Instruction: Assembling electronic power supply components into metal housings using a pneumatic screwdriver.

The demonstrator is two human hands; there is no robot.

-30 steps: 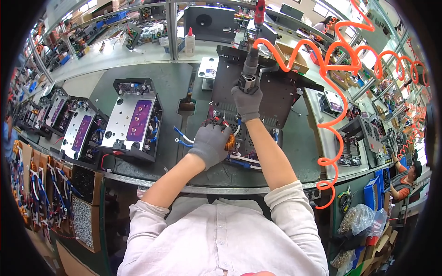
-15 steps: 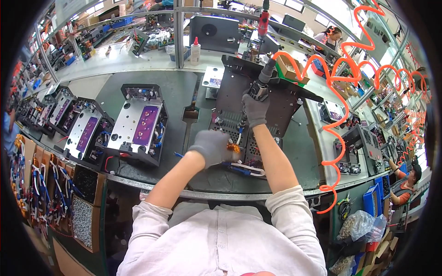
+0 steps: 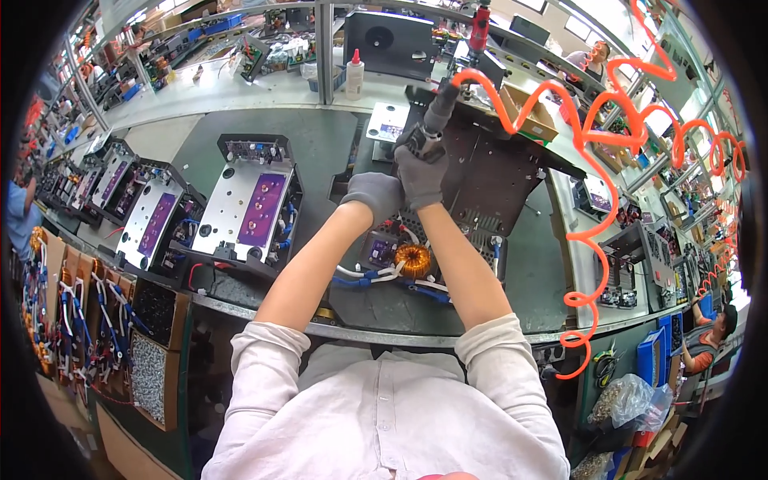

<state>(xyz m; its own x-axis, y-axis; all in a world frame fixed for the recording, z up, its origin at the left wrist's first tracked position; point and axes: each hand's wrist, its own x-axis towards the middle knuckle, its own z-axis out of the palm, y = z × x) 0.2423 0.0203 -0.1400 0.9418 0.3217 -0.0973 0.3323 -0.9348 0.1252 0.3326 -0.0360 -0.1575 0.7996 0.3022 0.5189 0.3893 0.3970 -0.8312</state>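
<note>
A grey-gloved right hand of mine (image 3: 420,178) grips a dark air screwdriver (image 3: 438,112), its body tilted up and its tip hidden by the hands. Close beside it, my left hand (image 3: 374,195), gloved too, is closed; its fingers are turned away and anything in them is hidden. Both hands are over the left side of a black sheet-metal case (image 3: 498,180). Nearer me, between my forearms, lies a copper-wound ring coil (image 3: 413,260) with white and blue leads (image 3: 364,278). A small purple circuit board (image 3: 379,250) sits to the coil's left.
An orange coiled air hose (image 3: 596,216) hangs at the right. Silver-plated units (image 3: 240,210) stand on the left of the bench. A glue bottle (image 3: 354,76) stands behind. Boxes of screws (image 3: 150,380) and hanging wire leads (image 3: 72,304) are at the lower left.
My left hand has left the coil and moved up beside my right hand, leaving the coil in plain view. The right hand and screwdriver have shifted left.
</note>
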